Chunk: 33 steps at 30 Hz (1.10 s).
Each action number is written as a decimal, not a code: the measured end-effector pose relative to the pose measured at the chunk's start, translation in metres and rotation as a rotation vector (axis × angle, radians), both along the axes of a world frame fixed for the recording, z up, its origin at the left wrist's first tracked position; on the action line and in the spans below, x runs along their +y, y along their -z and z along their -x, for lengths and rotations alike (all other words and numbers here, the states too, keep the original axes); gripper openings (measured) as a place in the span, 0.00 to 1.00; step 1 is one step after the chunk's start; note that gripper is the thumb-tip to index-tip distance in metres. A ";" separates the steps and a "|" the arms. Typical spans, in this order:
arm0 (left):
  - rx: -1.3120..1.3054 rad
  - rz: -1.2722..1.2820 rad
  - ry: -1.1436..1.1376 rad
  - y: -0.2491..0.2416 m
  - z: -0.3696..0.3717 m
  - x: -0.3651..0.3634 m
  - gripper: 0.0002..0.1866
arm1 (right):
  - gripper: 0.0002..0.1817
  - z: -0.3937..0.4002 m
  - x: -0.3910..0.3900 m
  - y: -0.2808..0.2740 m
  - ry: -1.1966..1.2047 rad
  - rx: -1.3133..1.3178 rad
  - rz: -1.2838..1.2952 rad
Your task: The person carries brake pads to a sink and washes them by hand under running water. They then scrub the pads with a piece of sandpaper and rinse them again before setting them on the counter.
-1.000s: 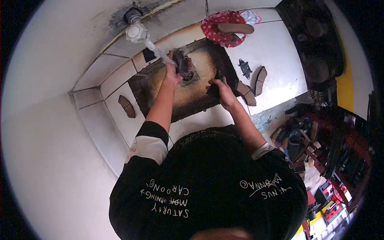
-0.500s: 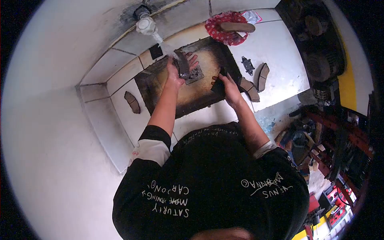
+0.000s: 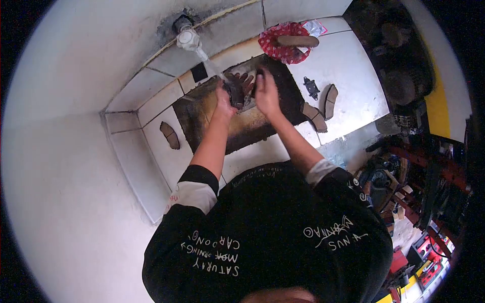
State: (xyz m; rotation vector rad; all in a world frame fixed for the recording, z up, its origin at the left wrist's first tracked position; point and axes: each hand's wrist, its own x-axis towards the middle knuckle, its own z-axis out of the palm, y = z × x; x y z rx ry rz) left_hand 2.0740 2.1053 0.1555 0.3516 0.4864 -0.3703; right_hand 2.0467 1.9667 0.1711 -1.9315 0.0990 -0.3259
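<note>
My left hand (image 3: pixel 225 101) holds a dark curved pad (image 3: pixel 233 93) over the stained sink (image 3: pixel 245 129), with the fingers spread behind it. Water from the white tap (image 3: pixel 188 40) runs onto the pad. Just to the right, my right hand (image 3: pixel 267 93) is upright over the basin, slightly blurred, its fingers pressed around a small dark piece that I cannot make out. Two brown pads (image 3: pixel 314 117) (image 3: pixel 330 101) lie on the tiles right of the sink, near a small black metal plate (image 3: pixel 310 88). Another brown pad (image 3: pixel 170 135) lies at the left.
A red patterned bag or cloth (image 3: pixel 270 44) sits behind the sink's right corner, with a long brownish object (image 3: pixel 298 41) on it. A black square (image 3: pixel 199 72) is beside the tap. Shelves with machine parts and a yellow band (image 3: pixel 437 113) stand at the right.
My right hand has moved left and up, closer to the left hand. The left hand's pad has turned a little under the water. The view has shifted slightly.
</note>
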 end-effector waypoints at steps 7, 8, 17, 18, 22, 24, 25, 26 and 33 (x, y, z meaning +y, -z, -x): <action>-0.141 -0.439 -0.022 0.011 -0.012 0.001 0.29 | 0.34 -0.021 0.067 -0.007 -0.429 0.283 -0.148; -0.131 -0.430 -0.025 0.020 -0.012 0.004 0.29 | 0.34 -0.017 0.069 -0.014 -0.431 0.294 -0.140; -0.142 -0.599 -0.061 0.008 -0.013 0.000 0.31 | 0.45 -0.046 0.062 -0.038 -0.536 0.489 -0.365; -0.147 -0.607 -0.017 0.000 -0.013 -0.001 0.34 | 0.45 -0.049 0.060 -0.039 -0.512 0.525 -0.416; 0.110 -0.733 0.006 -0.008 -0.028 0.013 0.29 | 0.44 -0.029 0.069 -0.030 -0.547 0.455 -0.431; 0.094 -0.765 -0.036 -0.014 -0.011 -0.004 0.26 | 0.44 -0.048 0.058 -0.033 -0.536 0.614 -0.617; 0.023 -0.807 -0.030 -0.012 -0.011 -0.009 0.29 | 0.44 -0.053 0.059 -0.022 -0.509 0.566 -0.676; -0.050 -0.849 -0.027 -0.011 -0.014 -0.010 0.32 | 0.45 -0.055 0.063 -0.015 -0.487 0.515 -0.732; 0.056 -0.785 -0.046 0.001 -0.012 -0.008 0.26 | 0.48 -0.056 0.063 -0.027 -0.560 0.757 -0.876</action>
